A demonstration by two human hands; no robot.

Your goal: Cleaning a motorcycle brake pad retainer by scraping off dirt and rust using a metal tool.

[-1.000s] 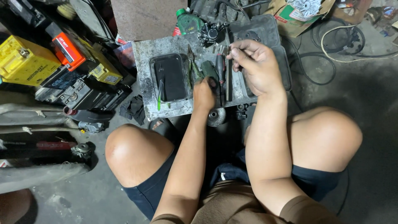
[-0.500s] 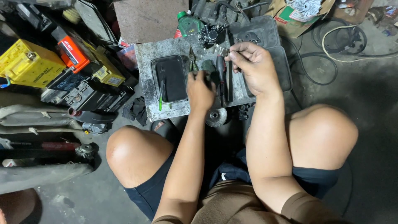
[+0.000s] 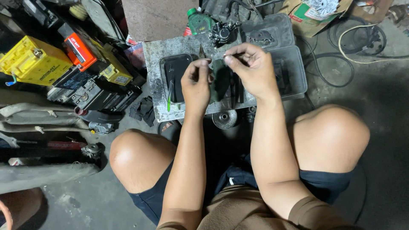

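Grimy metal tray (image 3: pixel 153 55) below me; left hand (image 3: pixel 196 83) pinches pliers (image 3: pixel 201 52), right hand (image 3: pixel 249 68) pinches something too small to identify.

1. Both my hands hover over the grey worktop (image 3: pixel 153 55), left hand (image 3: pixel 196 83) and right hand (image 3: pixel 249 70) close together, leaving only a narrow gap between them.
2. A black tray (image 3: pixel 174 70) crowds the worktop's left part; a dark metal part (image 3: pixel 221 32) and a green bottle (image 3: pixel 197 20) block its far edge.
3. To the left, a yellow battery (image 3: pixel 32 61) and stacked boxes wall off the floor.
4. My bare knees flank the near approach.
5. Open concrete floor (image 3: pixel 379 98) lies to the right, crossed by cables.
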